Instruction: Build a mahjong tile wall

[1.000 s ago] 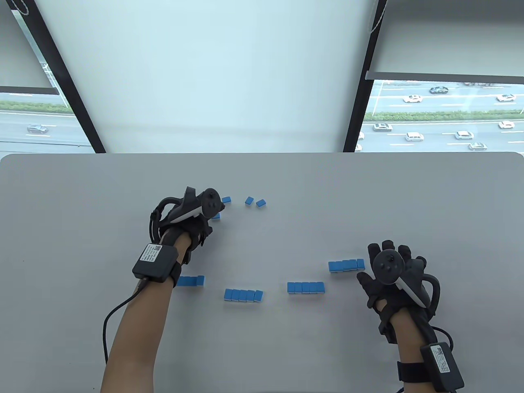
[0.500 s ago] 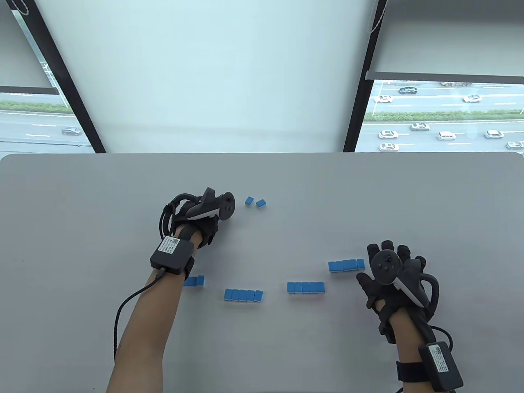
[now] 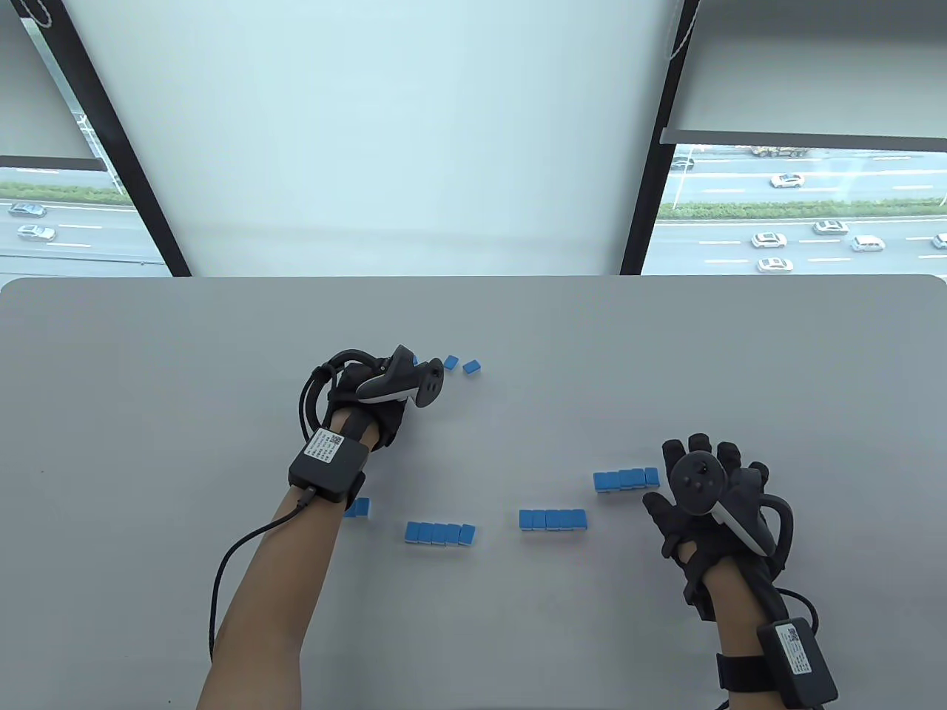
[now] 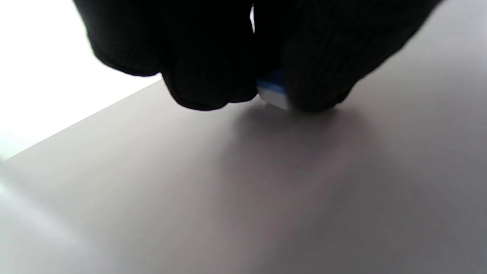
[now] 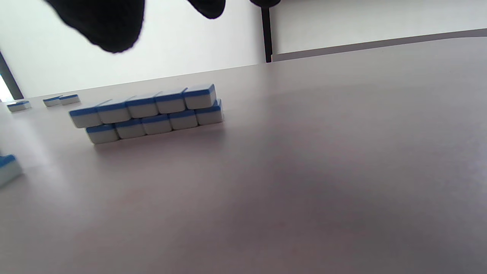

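Pinching a small blue-backed white mahjong tile (image 4: 273, 91) just above the grey desk (image 3: 518, 629), the left hand (image 3: 370, 403) is likely gathering loose tiles (image 3: 462, 364) for the unfinished stacks (image 3: 440, 533). The right hand (image 3: 703, 503), its grip spread flat, rests beside the two-layer tile row (image 5: 150, 112), probably steadying it.

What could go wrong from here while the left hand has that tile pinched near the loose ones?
The left hand pinches a tile showing only a sliver between fingertips; it might slip. Its tracker hangs close to two loose tiles and could knock them. The right hand rests beside a two-layer stack; a nudge might topple it.
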`<state>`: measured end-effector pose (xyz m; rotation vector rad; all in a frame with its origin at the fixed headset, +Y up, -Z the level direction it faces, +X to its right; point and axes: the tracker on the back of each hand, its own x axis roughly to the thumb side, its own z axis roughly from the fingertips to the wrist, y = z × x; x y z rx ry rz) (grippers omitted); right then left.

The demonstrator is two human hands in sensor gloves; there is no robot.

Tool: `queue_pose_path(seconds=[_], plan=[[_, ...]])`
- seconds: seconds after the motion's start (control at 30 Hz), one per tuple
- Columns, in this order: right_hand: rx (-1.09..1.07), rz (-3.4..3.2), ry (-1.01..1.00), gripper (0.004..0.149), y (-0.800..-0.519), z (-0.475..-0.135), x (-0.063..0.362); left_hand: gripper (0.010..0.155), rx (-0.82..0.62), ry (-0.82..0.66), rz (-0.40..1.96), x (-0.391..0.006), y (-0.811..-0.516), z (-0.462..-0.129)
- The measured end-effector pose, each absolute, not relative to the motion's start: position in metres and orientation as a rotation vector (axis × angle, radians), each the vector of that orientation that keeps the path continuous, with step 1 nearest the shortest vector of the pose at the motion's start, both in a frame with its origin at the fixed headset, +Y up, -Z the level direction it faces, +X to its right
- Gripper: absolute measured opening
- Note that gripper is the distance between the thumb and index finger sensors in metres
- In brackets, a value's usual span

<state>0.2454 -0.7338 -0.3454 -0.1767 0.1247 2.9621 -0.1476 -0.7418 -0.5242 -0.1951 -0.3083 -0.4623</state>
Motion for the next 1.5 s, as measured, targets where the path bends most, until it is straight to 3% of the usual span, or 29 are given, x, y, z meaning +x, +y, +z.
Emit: queue_pose_path(seconds=[0.33, 0.6, 0.8, 0.97, 1.17, 1.5], plan=[[-0.164, 2.944, 0.127, 0.078, -0.734, -0.345, 0.245, 0.056, -0.190, -0.266, -0.383, -0.171, -0.726, -0.507], [-0.146, 2.925, 0.123, 0.078, -0.734, -0.346, 0.244, 0.057, -0.085, -0.234, -0.241, -0.214, -0.669, -0.452], [-0.133, 2.913, 0.133, 0.078, -0.736, -0.346, 0.243, 0.057, -0.005, -0.200, -0.155, -0.240, -0.646, -0.405], [-0.131, 2.908, 0.139, 0.078, -0.736, -0.346, 0.243, 0.057, 0.093, -0.190, -0.078, -0.252, -0.651, -0.376], [-0.142, 2.908, 0.150, 0.078, -0.737, -0.346, 0.243, 0.058, 0.135, -0.192, 0.016, -0.257, -0.680, -0.356], [-0.162, 2.911, 0.158, 0.078, -0.737, -0.346, 0.245, 0.058, -0.049, -0.217, 0.013, -0.249, -0.717, -0.358]])
